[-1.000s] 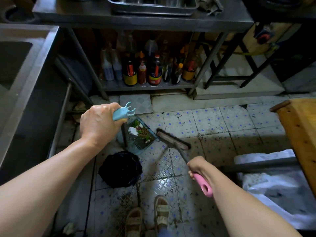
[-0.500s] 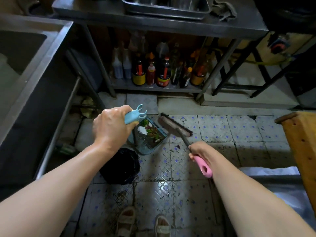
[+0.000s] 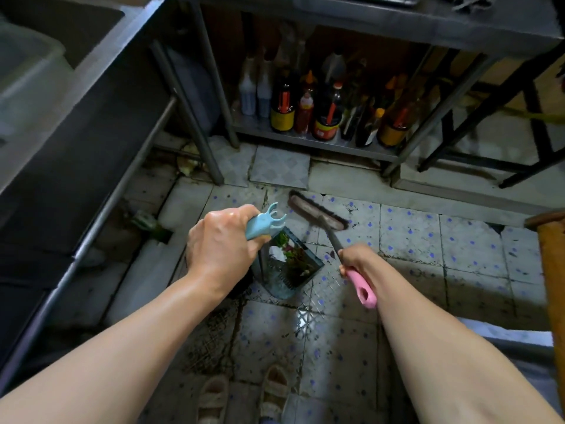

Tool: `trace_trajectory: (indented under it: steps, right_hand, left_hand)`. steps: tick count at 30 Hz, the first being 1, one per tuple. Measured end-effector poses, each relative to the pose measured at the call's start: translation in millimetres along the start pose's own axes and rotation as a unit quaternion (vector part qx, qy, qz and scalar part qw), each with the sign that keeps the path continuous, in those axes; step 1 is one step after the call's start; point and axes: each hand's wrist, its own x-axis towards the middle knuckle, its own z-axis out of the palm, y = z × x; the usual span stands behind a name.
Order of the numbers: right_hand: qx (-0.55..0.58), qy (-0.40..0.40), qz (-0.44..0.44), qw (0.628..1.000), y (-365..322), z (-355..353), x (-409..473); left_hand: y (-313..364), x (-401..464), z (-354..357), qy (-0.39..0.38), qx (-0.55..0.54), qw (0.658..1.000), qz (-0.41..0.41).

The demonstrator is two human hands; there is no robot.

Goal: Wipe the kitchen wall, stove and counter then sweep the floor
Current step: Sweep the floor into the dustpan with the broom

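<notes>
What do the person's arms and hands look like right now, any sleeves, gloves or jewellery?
Both forearms are bare up to the frame edge, with no sleeves showing. The left hand and right hand wear no gloves; no rings, watch or bracelet are visible. The forearms have a slight sheen under the light.

Sauce bottles (image 3: pixel 324 111) crowd the low steel shelf (image 3: pixel 308 141) — wooden block (image 3: pixel 553 270) at rt edge.

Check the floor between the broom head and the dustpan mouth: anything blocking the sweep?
Nothing visible does. The broom head sits on bare tile just beyond the dustpan, which already holds scraps. The left hand grips the dustpan handle; the right hand grips the broom.
</notes>
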Motion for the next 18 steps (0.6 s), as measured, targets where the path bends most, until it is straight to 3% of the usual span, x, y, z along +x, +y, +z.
trace_trajectory:
  steps: [11, 18]
  right_hand:
    - [-0.188, 0.060, 0.001, 0.980, 58, 28, -7]
    - [-0.197, 0.071, 0.046, 0.977, 112, 45, -46]
  left_hand:
    - [-8, -26, -2, -0.042, -0.003, 0.999, -0.004]
    - [-19, -57, -18, -0.062, -0.015, 0.998, 0.028]
